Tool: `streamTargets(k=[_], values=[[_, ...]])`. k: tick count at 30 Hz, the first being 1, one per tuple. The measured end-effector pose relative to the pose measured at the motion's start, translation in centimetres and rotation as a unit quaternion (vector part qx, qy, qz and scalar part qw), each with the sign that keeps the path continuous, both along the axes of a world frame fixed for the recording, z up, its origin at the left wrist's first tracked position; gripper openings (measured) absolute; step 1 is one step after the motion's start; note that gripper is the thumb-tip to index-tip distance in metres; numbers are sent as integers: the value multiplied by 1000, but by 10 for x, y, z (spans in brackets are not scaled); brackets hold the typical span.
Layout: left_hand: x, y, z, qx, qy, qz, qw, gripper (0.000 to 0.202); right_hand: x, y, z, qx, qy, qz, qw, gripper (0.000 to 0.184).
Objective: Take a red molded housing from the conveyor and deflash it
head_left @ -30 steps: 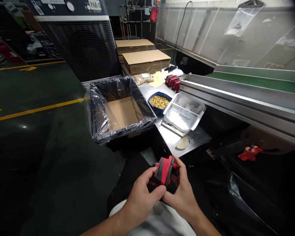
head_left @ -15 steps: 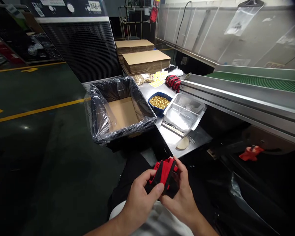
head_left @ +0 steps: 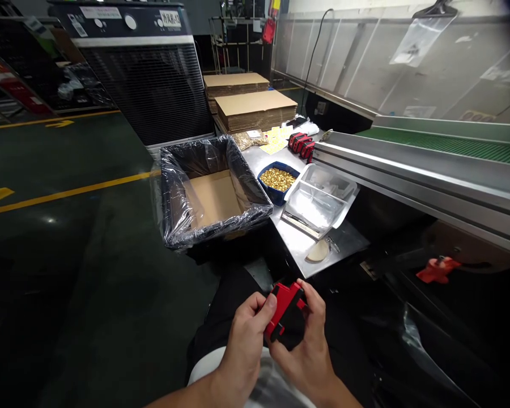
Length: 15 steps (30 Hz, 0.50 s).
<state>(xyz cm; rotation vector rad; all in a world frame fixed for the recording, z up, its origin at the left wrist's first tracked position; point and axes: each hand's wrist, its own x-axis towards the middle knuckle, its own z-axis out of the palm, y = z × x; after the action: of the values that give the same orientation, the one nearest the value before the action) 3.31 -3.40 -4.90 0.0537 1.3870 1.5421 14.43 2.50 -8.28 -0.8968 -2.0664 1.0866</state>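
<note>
Hands at work, seen from the head camera; clock directions are taken from the hands, with 12 o'clock straight ahead. My left hand [head_left: 242, 340] and my right hand [head_left: 308, 354] were both closed on a red-and-black plastic housing [head_left: 284, 306], gripping it between them in front of my body, above dark trousers [head_left: 215, 334]. My left thumb [head_left: 272, 303] lay against its red upper edge, and my right fingers [head_left: 317, 309] curled around its far side. The exact kind of device could not be told.

At 12 o'clock stood a steel table [head_left: 300, 243] bearing a blue tub [head_left: 276, 198] of small brass-coloured parts, a clear divided tray [head_left: 318, 207] and, farther off, a row of red-and-black units [head_left: 301, 144]. At 11 o'clock stood a carton [head_left: 215, 198] lined with black-edged clear film, with stacked flat cardboard sheets [head_left: 255, 110] beyond it. At 2 o'clock ran a steel-sided conveyor [head_left: 446, 143] with a green belt; at 3 o'clock, below it, sat a red fitting [head_left: 437, 270].
</note>
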Motion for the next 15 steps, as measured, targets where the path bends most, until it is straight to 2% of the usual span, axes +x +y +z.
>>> streamTargets(k=[4, 9, 12, 15], values=[[-2, 3, 1, -31, 28, 11, 999, 53, -4, -2, 4, -49, -12, -15, 999, 96], [-6, 0, 3, -67, 43, 31, 996, 64, -10, -2, 16, -207, -24, -15, 978, 99], [-8, -2, 5, -75, 46, 34, 996, 58, -11, 0, 20, -229, -15, -10, 973, 100], [-10, -2, 8, -55, 49, 3, 997, 55, -10, 3, 22, -230, -7, 1, 973, 100]])
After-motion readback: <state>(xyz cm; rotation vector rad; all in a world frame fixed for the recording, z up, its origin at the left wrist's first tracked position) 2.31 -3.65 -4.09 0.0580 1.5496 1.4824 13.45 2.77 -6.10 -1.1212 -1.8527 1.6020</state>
